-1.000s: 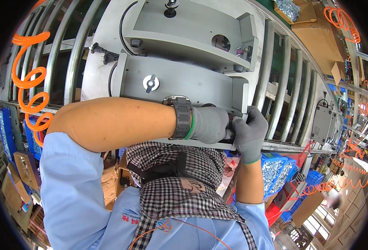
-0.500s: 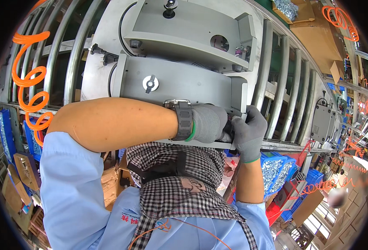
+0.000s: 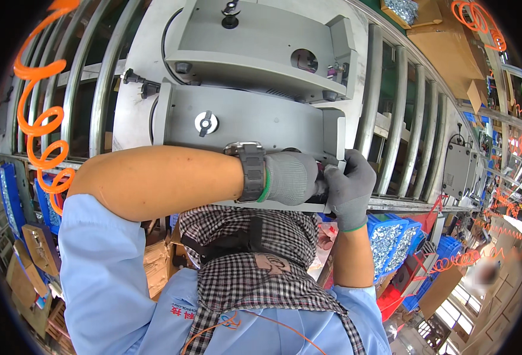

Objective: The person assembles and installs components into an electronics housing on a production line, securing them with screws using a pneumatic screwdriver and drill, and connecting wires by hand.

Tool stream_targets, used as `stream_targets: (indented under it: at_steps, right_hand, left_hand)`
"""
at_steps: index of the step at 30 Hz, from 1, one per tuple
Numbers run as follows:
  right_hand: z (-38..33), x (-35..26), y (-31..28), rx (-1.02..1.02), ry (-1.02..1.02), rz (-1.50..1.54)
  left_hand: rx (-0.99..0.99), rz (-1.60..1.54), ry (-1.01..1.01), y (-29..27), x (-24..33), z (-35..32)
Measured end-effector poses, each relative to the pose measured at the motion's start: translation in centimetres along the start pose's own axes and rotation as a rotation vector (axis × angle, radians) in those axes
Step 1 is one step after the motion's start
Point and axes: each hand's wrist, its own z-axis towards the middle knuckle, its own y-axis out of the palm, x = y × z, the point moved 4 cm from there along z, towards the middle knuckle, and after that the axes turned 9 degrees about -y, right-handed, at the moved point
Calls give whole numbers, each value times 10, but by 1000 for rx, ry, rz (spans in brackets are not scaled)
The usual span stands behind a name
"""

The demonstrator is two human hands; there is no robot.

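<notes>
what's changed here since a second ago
The view has shifted slightly, the near grey housing sliding a little left in frame, probably from head movement. Nothing visibly taken up or let go. The left hand and right hand stay close together at its right end.

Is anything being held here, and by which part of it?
Cannot be told: the left grip and right grip, both gloved, are close together at the nearer grey metal housing's right end, their fingers obscuring any hold.

Nearer grey metal housing (image 3: pixel 261 115): broad face up; black-and-white knob (image 3: pixel 206 123) toward left; raised end flange (image 3: pixel 334 133) right; on pale desk (image 3: pixel 132 118).
</notes>
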Motion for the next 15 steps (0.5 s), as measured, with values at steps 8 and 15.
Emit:
stream_targets:
  at_steps: [8, 15]
  right_hand:
    - [-8, 3, -1, 28, -182, -110]
    - [46, -10, -17, 105, -280, -116]
  left_hand:
    - [137, 35, 29, -3, 2, -11]
    - [185, 19, -30, -22, 0, -11]
